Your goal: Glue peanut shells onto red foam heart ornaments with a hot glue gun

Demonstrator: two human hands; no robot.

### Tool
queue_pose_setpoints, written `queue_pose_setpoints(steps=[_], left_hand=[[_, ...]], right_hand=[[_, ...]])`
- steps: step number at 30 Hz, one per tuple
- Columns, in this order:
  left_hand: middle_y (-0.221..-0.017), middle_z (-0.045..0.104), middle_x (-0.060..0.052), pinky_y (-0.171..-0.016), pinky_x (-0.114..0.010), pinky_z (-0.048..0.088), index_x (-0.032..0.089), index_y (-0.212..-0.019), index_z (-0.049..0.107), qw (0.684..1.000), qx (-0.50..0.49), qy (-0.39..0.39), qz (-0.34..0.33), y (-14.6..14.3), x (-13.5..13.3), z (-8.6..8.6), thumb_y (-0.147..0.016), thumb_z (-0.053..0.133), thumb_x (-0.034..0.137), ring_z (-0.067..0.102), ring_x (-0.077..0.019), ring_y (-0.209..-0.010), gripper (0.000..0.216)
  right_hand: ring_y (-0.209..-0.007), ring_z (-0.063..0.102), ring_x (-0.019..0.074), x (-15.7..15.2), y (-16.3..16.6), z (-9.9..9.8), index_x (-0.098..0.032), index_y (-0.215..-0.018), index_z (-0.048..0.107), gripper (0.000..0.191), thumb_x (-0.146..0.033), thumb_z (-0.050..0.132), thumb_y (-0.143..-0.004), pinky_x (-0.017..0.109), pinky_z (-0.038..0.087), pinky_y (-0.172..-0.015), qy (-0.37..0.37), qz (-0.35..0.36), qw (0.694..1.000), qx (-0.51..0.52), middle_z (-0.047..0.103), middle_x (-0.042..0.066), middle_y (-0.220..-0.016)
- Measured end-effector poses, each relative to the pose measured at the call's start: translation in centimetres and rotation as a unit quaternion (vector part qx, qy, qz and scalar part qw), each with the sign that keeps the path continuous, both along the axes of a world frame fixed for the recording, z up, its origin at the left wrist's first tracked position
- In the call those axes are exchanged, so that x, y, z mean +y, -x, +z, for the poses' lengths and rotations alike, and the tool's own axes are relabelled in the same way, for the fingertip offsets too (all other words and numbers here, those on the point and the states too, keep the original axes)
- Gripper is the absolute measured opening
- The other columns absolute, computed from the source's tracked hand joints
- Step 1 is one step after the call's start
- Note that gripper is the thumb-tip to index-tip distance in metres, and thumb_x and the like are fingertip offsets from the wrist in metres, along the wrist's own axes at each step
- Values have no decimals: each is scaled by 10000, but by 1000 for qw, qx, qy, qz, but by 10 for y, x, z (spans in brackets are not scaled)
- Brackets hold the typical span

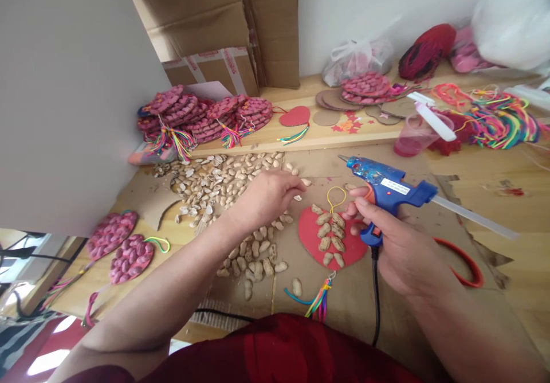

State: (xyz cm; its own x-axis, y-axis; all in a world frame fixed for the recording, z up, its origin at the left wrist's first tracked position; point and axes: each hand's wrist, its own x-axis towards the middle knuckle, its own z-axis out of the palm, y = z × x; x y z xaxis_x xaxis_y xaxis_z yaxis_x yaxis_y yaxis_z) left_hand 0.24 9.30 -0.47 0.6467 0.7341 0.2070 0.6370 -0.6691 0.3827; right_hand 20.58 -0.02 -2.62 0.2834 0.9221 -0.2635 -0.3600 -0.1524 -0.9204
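Observation:
My right hand [393,239] is wrapped round the handle of a blue glue gun [378,182], its nozzle pointing up and left and a clear glue stick [475,217] jutting from the back. Beside it lies a red heart [310,231] with peanuts [337,229] in two columns down its middle, a yellow cord loop [336,196] on top and a multicoloured tassel [320,300] below. My left hand [272,194] hovers over the peanut pile [232,182], fingers bent and close together; whatever they hold is hidden. A pale piece of shell [297,198] lies under its fingertips.
Stacked pink peanut-covered hearts [184,113], a plain red heart [294,116] and a pink cup [415,136] stand on the back ledge. Red-handled scissors [466,265] lie at right. A black cord [376,297] runs from the glue gun towards my body. Finished hearts [131,257] lie left.

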Motion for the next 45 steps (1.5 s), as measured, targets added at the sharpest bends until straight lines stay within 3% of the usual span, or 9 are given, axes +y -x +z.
queue_pose_setpoints(steps=[9,22,45], left_hand=[[-1036,773,-50,-952,-344,519,166,-1059,733,997,-10,17,-71,-18,-11,-13,-884,587,47,682,-199,-992,257],[-978,760,-51,-931,-345,512,176,-1028,735,996,10,16,-88,-22,-12,-20,-861,558,29,675,-198,-939,285],[-961,743,-61,-889,-345,501,167,-1028,747,994,39,13,-102,-21,-10,-14,-939,590,143,669,-207,-936,182]], right_hand=[[-732,607,161,1,1,0,-228,-961,699,339,-404,844,-710,260,446,-608,6,-8,1000,-1,676,4,-754],[-744,609,164,1,1,-3,-225,-963,706,335,-412,840,-719,262,444,-620,1,-7,1000,0,672,4,-756],[-718,607,160,0,1,-2,-233,-948,716,330,-424,846,-713,259,452,-610,-2,-16,1000,-3,683,4,-751]])
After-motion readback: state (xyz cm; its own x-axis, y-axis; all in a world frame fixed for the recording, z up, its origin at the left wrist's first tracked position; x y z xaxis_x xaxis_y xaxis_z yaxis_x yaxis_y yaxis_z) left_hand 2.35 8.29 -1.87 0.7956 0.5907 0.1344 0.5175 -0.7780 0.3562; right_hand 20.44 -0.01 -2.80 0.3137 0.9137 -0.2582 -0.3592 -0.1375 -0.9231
